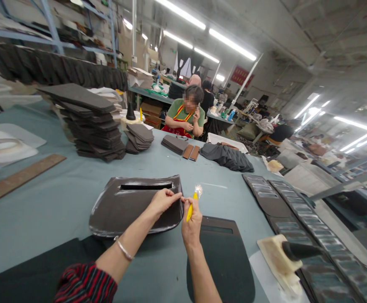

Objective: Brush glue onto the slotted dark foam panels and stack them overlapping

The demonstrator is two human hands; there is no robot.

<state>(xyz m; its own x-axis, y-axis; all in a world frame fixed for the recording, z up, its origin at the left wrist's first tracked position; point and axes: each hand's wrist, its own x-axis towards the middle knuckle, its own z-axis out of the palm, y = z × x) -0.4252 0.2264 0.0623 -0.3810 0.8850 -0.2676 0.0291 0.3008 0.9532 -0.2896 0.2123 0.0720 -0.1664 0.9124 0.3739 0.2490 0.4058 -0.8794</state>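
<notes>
A dark grey flap-shaped panel (129, 210) with a long slot and whitish glue smeared along its edges lies in front of me. My left hand (164, 203) reaches across it, its fingers pinched at the panel's right edge. In my right hand (192, 221) is a yellow-handled glue brush (195, 196), its whitish bristles pointing up and away from me. The right fingertips come close to the left ones at that edge; whether they also touch the panel I cannot tell. Beneath my right forearm lies a second dark slotted panel (218, 248).
Dark pieces are stacked high (91, 122) at the back left. A wooden strip (22, 179) lies left. To the right are a glue pot with a black cone (280, 263) and overlapping glue-smeared panels (284, 210). A person in a red apron (185, 113) sits across the table.
</notes>
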